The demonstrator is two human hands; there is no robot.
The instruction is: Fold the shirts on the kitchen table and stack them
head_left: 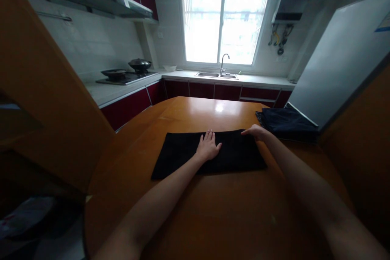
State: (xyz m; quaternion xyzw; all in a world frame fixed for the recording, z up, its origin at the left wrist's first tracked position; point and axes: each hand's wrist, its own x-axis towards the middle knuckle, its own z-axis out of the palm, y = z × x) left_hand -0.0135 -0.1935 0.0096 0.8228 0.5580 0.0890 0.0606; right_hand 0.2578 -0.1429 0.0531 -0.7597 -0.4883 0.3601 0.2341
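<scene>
At twelve o'clock, a big, bright two-pane glass window [202,24] shines above low, dark red cupboards [201,90]. A shiny white wall [103,44] is at ten, a tall grey panel [341,57] at two, a rounded brown wooden table [225,219] at six.

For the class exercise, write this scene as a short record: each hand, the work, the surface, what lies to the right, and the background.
Left hand: spread flat on the black cloth
Right hand: at the cloth's far right corner; grip unclear
Work: cloth laid out as a rectangle
Surface: wooden table
To the right: pile of dark fabric
Background: sink below a window
</scene>
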